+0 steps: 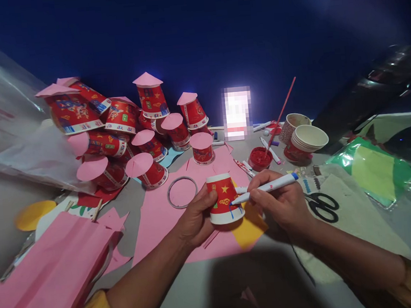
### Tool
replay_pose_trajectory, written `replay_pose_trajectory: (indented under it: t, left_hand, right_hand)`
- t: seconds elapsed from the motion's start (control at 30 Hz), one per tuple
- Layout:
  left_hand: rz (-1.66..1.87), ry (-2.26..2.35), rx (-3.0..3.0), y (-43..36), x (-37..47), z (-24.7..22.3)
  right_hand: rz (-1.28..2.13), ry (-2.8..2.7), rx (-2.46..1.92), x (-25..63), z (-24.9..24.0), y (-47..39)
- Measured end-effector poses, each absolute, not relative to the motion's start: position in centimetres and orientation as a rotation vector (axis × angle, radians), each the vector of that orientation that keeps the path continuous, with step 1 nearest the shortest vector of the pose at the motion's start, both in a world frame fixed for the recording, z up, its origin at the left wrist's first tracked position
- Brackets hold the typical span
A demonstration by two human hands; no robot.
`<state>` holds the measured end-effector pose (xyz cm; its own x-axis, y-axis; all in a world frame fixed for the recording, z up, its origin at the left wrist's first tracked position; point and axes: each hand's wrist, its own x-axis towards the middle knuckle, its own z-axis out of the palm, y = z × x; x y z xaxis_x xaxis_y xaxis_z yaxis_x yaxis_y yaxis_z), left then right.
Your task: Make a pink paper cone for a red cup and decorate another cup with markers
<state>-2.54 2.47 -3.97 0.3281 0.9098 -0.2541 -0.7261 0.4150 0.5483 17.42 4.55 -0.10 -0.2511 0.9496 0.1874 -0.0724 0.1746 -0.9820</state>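
My left hand point(197, 216) is wrapped round a red paper cup point(220, 196) turned upside down, its thumb on the near side. Gold stars and swirls decorate the cup, and blue strokes run down onto its white rim band. A white marker point(269, 187) with a blue end is pinched in my right hand point(282, 204). The marker's tip touches the cup's lower side, beside the blue marks. Beneath the cup lie pink paper point(158, 235) and a yellow paper piece point(250, 229).
Several red cups with pink cone tops point(152, 98) are piled at the back left. A jar of red paint point(260, 158) holds a thin stick. Stacked paper cups point(308, 140), black scissors point(323, 206) on a cloth, and a grey ring point(182, 192) surround my hands. A pink bag point(53, 268) lies left.
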Motion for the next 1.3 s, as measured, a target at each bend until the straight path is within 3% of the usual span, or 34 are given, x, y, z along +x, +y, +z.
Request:
replay_pose_trajectory:
  t: [1.3]
  left_hand:
    - [1.068, 0.632, 0.289, 2.5, -2.7, -3.8]
  right_hand:
    - [1.227, -1.332, -0.946, 17.7, -0.7, 5.3]
